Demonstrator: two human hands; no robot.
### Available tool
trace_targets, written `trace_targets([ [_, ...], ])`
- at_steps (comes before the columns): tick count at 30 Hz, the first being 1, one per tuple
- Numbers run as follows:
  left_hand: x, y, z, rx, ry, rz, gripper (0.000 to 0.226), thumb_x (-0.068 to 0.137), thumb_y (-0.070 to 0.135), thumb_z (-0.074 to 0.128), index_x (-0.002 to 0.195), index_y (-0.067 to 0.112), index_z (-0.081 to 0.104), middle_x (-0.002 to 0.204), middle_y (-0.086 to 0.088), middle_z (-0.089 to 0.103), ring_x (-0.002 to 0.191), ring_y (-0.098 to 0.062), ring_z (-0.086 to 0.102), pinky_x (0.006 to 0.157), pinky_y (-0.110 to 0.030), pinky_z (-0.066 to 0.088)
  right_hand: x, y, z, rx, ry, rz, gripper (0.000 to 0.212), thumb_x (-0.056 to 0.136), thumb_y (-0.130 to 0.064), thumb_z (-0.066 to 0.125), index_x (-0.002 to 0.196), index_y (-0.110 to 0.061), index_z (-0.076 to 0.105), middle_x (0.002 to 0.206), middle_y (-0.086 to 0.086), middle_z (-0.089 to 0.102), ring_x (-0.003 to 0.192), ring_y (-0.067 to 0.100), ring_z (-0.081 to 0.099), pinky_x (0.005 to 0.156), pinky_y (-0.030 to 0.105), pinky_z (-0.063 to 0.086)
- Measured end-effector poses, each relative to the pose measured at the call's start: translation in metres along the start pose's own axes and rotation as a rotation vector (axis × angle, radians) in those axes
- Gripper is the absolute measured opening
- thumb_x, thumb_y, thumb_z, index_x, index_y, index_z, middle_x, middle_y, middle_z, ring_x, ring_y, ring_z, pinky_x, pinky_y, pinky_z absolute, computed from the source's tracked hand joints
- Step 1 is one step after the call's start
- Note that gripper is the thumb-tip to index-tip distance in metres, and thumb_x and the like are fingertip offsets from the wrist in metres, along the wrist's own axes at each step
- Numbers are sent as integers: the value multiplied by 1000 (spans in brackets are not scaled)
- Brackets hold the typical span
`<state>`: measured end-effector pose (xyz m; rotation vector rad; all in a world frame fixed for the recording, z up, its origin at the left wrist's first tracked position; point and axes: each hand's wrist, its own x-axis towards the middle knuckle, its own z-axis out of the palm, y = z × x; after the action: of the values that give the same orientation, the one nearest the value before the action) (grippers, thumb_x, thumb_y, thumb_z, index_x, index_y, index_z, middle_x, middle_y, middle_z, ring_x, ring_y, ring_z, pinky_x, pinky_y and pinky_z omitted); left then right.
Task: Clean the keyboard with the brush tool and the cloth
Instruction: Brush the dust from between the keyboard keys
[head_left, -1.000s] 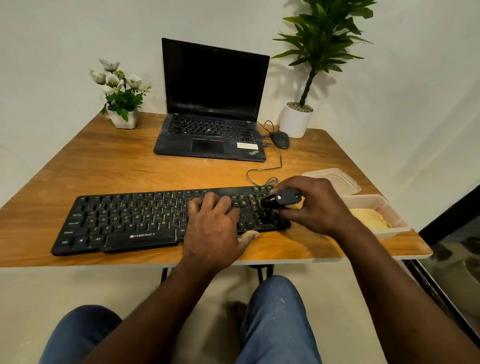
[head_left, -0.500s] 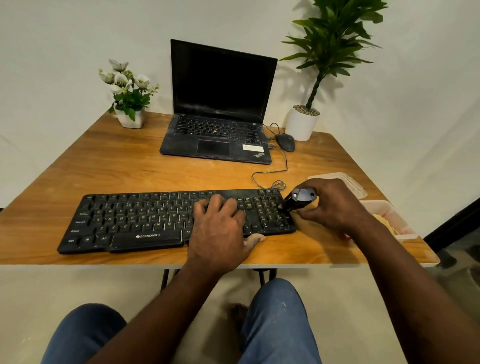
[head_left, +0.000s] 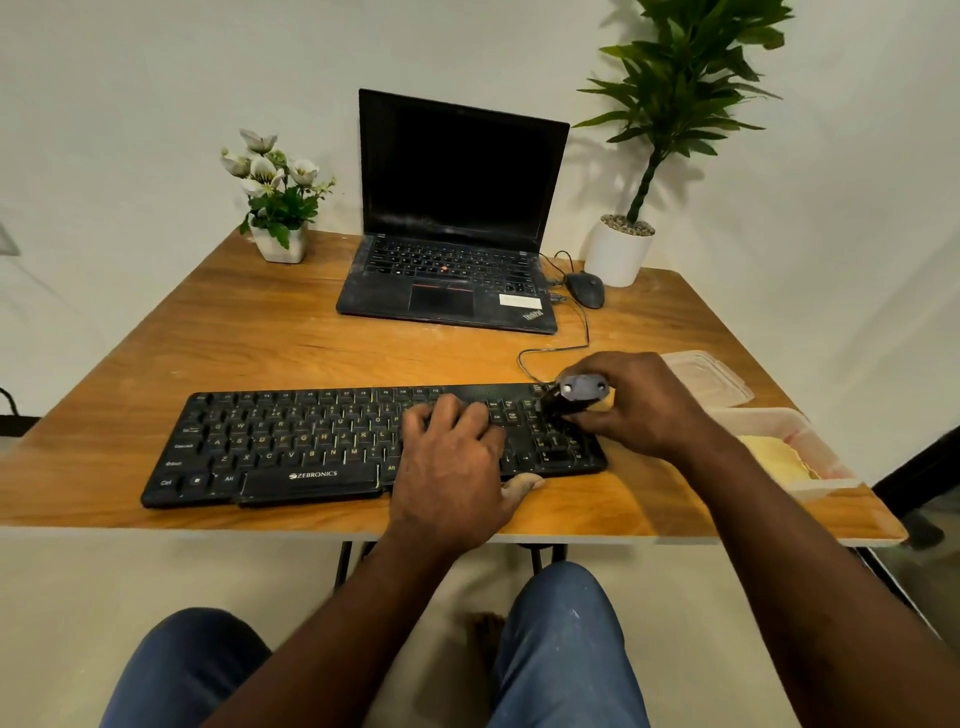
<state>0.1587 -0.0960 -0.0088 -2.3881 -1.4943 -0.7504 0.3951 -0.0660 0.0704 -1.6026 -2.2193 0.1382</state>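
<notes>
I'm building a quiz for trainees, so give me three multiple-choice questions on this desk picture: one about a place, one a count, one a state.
1. Where is the mouse? A right of the laptop; B left of the laptop; C behind the laptop.
2. How many potted plants stand on the table? A one; B two; C four.
3. The right hand is: A empty; B gripping the brush; C flat on the table.
Answers: A, it lies by the laptop's right edge. B, one flowering, one leafy. B, fingers curl round the brush.
</notes>
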Motion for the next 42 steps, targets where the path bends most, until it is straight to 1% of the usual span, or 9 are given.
trace_targets([
  [6, 0, -1, 2, -6, 15, 6, 73, 84, 81, 43, 101, 19, 77, 100, 3, 62, 105, -24, 49, 93, -48, 38, -20, 22, -22, -172, 0, 73, 45, 73, -19, 89, 116, -22, 75, 115, -4, 74, 97, 18, 65, 78, 29, 49],
  [16, -2, -1, 1, -15, 17, 4, 72, 83, 82, 45, 102, 21, 77, 100, 3, 61, 104, -24, 50, 91, -47, 36, -60, -9, 17, 114, 216, 165, 45, 72, -30, 90, 113, -20, 75, 105, -5, 75, 94, 14, 67, 82, 34, 56],
  [20, -4, -2, 0, -26, 18, 2, 71, 83, 81, 46, 104, 21, 77, 99, 3, 60, 104, -24, 50, 91, -47, 37, -78, -26, 28, 138, 455, 261, 35, 75, -29, 89, 106, -21, 73, 96, -6, 73, 88, 11, 67, 77, 22, 52],
  [22, -5, -3, -1, -43, 9, -5, 67, 83, 79, 50, 109, 22, 76, 100, 4, 59, 105, -24, 50, 92, -47, 37, -82, -45, 37, 254, 454, 239, 33, 76, -27, 88, 104, -26, 72, 93, -12, 72, 87, 2, 67, 76, 13, 50],
  [25, -11, -9, -4, -88, 11, -7, 63, 84, 73, 55, 120, 25, 73, 102, 5, 62, 107, -24, 51, 93, -47, 38, -84, -53, 55, 286, 440, 240, 32, 76, -28, 87, 104, -22, 71, 93, -8, 72, 85, 7, 67, 74, 25, 56],
  [28, -21, -22, -10, -87, 5, 26, 62, 85, 70, 59, 130, 29, 67, 112, 8, 66, 113, -22, 49, 95, -48, 38, -86, -49, 59, 266, 589, 371, 33, 77, -32, 84, 104, -17, 72, 92, -5, 71, 85, 13, 67, 75, 33, 56],
  [34, -38, -62, -26, -41, -17, -37, 73, 78, 70, 71, 139, 31, 60, 129, 4, 58, 123, -24, 44, 101, -50, 32, -88, -73, 65, 430, 544, 351, 38, 78, -29, 87, 112, -20, 73, 98, -11, 73, 91, -3, 67, 75, 9, 51],
  [38, -50, -86, -38, -23, -25, -75, 75, 79, 74, 63, 140, 30, 59, 133, -1, 56, 125, -27, 41, 103, -50, 28, -80, -96, 78, 424, 461, 243, 36, 77, -26, 88, 110, -22, 72, 98, -12, 70, 91, 2, 67, 75, 20, 56],
  [42, -59, -109, -47, -8, -46, -126, 80, 78, 81, 50, 139, 29, 59, 135, -3, 55, 127, -31, 40, 105, -55, 31, -78, -90, 83, 354, 522, 334, 39, 78, -33, 84, 113, -20, 70, 99, -7, 70, 89, 10, 68, 76, 34, 60],
])
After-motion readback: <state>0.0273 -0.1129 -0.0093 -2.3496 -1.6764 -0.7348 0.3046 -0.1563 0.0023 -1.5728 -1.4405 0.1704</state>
